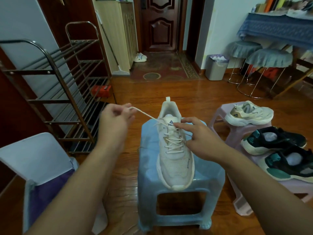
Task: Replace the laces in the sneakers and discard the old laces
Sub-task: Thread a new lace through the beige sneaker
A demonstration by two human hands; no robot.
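A cream sneaker (pixel 175 160) stands on a blue plastic stool (pixel 179 209), heel away from me. Its cream lace (pixel 145 114) runs taut from the upper eyelets out to the left. My left hand (pixel 115 118) pinches the end of that lace, raised left of the shoe. My right hand (pixel 201 136) rests on the right side of the lacing, forefinger stretched onto the tongue and the other lace end under its fingers. The matching cream sneaker (pixel 249 114) lies on a pink stool (pixel 220 114) to the right.
Two black-and-teal sneakers (pixel 279 150) sit on a second pink stool at the right. A bin with a white lid and purple bag (pixel 39 167) stands at my lower left, a metal shoe rack (pixel 67 92) behind it. A grey bin (pixel 216 68) stands far right by covered stools.
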